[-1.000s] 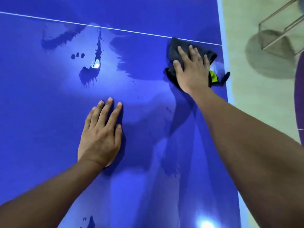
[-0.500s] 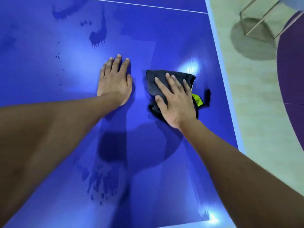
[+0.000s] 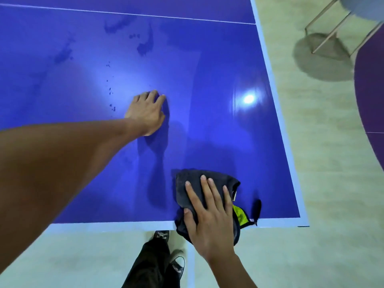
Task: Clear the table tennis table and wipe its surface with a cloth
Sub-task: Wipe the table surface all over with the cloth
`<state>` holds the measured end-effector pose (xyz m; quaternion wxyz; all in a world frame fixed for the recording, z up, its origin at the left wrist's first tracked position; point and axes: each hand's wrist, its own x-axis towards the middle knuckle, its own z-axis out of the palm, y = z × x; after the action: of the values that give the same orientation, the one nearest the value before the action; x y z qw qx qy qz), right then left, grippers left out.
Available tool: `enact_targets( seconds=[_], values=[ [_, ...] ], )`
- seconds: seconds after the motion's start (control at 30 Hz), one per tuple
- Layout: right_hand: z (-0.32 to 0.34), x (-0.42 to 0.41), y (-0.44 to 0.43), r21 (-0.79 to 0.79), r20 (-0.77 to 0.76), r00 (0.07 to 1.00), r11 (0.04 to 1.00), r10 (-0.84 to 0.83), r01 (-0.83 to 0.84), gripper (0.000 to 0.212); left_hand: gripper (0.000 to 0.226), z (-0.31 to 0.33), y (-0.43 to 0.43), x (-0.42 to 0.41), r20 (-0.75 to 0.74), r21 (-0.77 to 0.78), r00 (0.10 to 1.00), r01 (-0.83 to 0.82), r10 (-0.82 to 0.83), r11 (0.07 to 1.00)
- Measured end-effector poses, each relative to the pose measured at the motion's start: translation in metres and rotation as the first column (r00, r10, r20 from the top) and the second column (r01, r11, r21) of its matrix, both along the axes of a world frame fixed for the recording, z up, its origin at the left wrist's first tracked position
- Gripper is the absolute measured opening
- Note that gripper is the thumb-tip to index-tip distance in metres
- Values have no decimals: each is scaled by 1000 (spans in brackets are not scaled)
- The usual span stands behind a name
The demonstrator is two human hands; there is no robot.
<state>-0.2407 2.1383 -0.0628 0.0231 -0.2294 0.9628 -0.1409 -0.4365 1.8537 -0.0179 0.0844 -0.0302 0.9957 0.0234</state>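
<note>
A dark grey cloth [image 3: 187, 183] with a yellow-green tag lies at the near edge of the blue table tennis table [image 3: 218, 132], partly hanging over the white border. My right hand [image 3: 209, 217] presses flat on the cloth with straight fingers. My left hand [image 3: 146, 112] rests on the table's middle, its fingertips bent down onto the surface. Wet smears and dark droplets [image 3: 143, 46] mark the far part of the table. A ceiling light glares off the damp surface to the right.
The table's near right corner [image 3: 303, 224] is close to the cloth. A white line [image 3: 145, 15] crosses the far side. Metal chair legs [image 3: 332, 32] stand on the pale floor at the upper right. My legs and shoes [image 3: 160, 258] are below the near edge.
My right hand has dragged the cloth from the far white line back to the near edge. My left hand stayed on the table, its fingers now bent rather than flat.
</note>
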Motion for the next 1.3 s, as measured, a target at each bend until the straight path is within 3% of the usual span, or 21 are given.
enact_targets(
  seconds=[0.2, 0.53, 0.7, 0.97, 1.3],
  values=[
    [-5, -46, -22, 11, -48, 998, 999, 44, -44, 59, 54, -8, -32, 8, -61, 5, 997, -39, 39, 999],
    [-7, -225, -101, 30, -99, 995, 1000, -3, 6, 57, 56, -20, -99, -67, -192, 76, 972, -120, 132, 990],
    [-10, -331, -139, 17, -150, 989, 1000, -5, 8, 56, 58, -39, -114, -101, -201, 142, 961, -163, 190, 976],
    [-1, -489, -199, 89, -85, 995, 994, -60, 67, 56, 58, -41, -113, -103, -185, 200, 956, -189, 226, 962],
    [2, -612, -261, 126, -57, 992, 985, -110, 117, 60, 61, -44, -115, -103, -181, 187, 956, -197, 230, 963]
  ],
)
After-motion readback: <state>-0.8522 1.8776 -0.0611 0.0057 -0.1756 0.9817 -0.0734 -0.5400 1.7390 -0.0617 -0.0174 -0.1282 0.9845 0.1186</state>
